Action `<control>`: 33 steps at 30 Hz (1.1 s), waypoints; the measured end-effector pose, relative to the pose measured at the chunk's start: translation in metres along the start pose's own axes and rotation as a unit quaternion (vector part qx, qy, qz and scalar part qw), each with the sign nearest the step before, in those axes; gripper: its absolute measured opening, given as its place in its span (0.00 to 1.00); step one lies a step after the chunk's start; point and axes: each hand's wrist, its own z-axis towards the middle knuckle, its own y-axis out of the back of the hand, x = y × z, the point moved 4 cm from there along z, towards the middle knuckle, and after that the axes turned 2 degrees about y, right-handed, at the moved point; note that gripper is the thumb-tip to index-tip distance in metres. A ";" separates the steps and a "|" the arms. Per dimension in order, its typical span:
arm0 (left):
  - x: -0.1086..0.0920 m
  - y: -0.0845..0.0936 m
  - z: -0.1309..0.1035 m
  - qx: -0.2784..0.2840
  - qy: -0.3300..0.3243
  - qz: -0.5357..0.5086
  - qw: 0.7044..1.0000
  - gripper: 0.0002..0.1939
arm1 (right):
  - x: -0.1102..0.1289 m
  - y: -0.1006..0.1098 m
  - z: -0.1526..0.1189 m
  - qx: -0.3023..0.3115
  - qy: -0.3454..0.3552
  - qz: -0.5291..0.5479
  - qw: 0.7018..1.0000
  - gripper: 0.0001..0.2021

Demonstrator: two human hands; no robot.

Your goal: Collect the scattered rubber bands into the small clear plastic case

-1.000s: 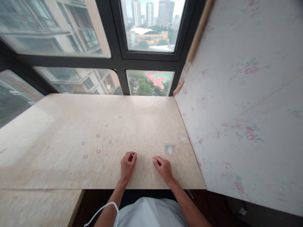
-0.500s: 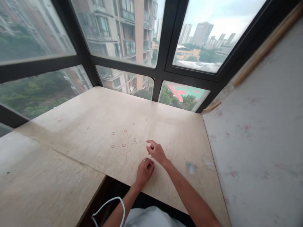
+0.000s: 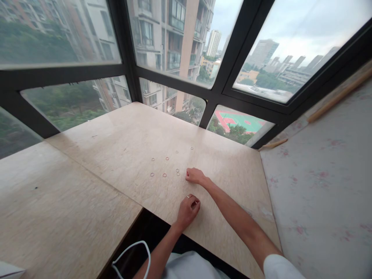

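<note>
Several small thin rings lie loose on the table, among them a red ring (image 3: 164,175), a dark ring (image 3: 152,174) and a second reddish ring (image 3: 167,158). Two pale rings (image 3: 178,172) touch each other just left of my right hand (image 3: 194,176). That hand is closed and low against the tabletop; its fingertips are turned away, so what they hold, if anything, is hidden. My left hand (image 3: 188,208), with a band on one finger, rests nearer to me. Its fingers curl round to the thumb, and I cannot make out anything between them.
The pale marble-patterned tabletop (image 3: 122,155) has a seam and a cut-out edge near my body. Dark-framed windows (image 3: 171,81) border it behind, a papered wall (image 3: 314,193) on the right. A white cord (image 3: 130,245) loops beside my left forearm. Clear plastic (image 3: 266,212) lies near the wall.
My right hand has gone from loosely bent fingers to a closed fist lower on the table. The pale ring beside its fingertips no longer shows. The view has swung left.
</note>
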 end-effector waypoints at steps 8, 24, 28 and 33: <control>0.000 0.002 -0.004 0.009 -0.013 -0.006 1.000 0.05 | -0.022 0.004 -0.037 -0.042 0.018 0.202 0.978 0.07; -0.002 0.001 0.000 0.027 -0.034 0.033 0.999 0.07 | -0.143 0.005 -0.211 -0.262 -0.113 0.465 0.838 0.15; -0.001 0.001 0.002 0.024 -0.045 0.040 0.998 0.08 | -0.165 -0.002 -0.233 -0.286 -0.152 0.447 0.834 0.14; 0.000 0.000 0.003 0.022 -0.048 0.048 0.997 0.08 | -0.176 -0.012 -0.245 -0.293 -0.185 0.393 0.852 0.10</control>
